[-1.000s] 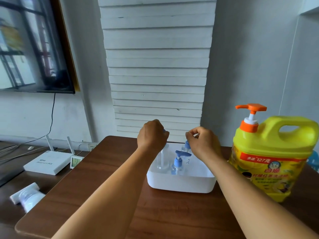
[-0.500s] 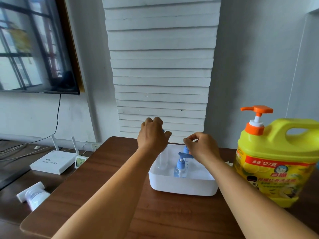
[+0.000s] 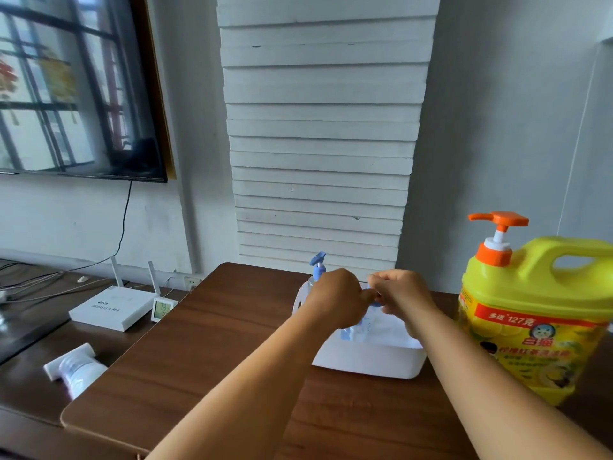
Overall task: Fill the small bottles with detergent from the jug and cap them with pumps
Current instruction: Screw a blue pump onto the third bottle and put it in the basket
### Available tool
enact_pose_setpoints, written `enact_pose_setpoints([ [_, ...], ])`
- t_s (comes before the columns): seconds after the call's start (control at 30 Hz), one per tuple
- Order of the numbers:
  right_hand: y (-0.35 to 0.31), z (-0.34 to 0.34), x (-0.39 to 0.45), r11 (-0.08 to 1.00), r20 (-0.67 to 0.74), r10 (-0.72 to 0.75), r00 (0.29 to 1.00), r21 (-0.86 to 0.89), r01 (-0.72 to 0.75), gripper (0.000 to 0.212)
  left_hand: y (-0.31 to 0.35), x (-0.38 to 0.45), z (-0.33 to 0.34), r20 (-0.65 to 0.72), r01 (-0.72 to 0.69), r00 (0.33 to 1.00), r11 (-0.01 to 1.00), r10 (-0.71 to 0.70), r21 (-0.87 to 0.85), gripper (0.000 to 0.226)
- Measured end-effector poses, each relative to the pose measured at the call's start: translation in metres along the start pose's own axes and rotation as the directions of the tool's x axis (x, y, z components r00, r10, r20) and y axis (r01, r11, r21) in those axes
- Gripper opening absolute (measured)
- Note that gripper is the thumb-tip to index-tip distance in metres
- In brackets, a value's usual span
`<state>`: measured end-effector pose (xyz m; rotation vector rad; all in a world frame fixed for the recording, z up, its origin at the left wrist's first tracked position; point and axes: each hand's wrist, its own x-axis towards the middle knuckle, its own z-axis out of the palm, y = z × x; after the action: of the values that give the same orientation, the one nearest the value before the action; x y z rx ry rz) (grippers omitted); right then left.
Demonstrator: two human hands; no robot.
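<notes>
A white tray point(image 3: 368, 361) sits on the brown table and holds small clear bottles. My left hand point(image 3: 335, 298) and my right hand point(image 3: 403, 295) meet fingertip to fingertip above it. My right hand pinches a blue pump point(image 3: 376, 303) over a clear small bottle point(image 3: 356, 327), which my left hand steadies from above. My hands hide the bottle's neck. Behind my left hand, a second small bottle with a blue pump on top point(image 3: 317, 265) rises at the tray's far left. The yellow detergent jug point(image 3: 530, 322) with an orange pump stands to the right of the tray.
The brown table point(image 3: 205, 353) ends near the left, with a lower dark bench beyond. On the bench lie a white router point(image 3: 111, 307), a small clock display point(image 3: 161, 308) and a white wrapped item point(image 3: 74, 366). A wall stands close behind.
Both hands have come together over the tray, the right hand moving left towards the left. A pump bottle now shows behind my left hand. The view shifted slightly.
</notes>
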<state>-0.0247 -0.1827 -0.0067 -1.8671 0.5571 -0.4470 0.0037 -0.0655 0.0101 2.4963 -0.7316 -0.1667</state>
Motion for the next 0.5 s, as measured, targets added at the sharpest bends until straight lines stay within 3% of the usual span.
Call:
enact_pose_setpoints([
  [0.07,-0.001,-0.001,-0.001,1.000,0.012,0.013,1.000,0.011,-0.013,0.015,0.000,0.004,-0.002,0.001,0.020,1.000,1.000,-0.020,0.017,0.031],
  [0.17,-0.002,-0.001,-0.001,1.000,0.023,0.024,0.999,-0.003,-0.024,0.016,-0.004,0.013,-0.005,-0.041,0.054,0.998,0.999,-0.054,-0.001,0.047],
  [0.23,-0.002,-0.002,-0.001,0.999,0.030,0.039,0.999,0.002,-0.039,0.018,-0.002,0.019,-0.009,-0.010,0.059,0.998,0.998,-0.058,0.032,0.046],
  [0.33,-0.003,-0.002,-0.002,0.996,0.050,0.061,0.997,0.061,-0.064,0.014,0.007,0.023,-0.021,0.127,-0.010,0.991,0.952,-0.031,0.307,0.027],
  [0.5,-0.002,0.000,0.001,0.984,0.073,0.095,0.993,0.146,-0.105,0.009,0.018,0.036,-0.020,0.216,-0.092,0.974,0.737,-0.074,0.669,0.010],
])
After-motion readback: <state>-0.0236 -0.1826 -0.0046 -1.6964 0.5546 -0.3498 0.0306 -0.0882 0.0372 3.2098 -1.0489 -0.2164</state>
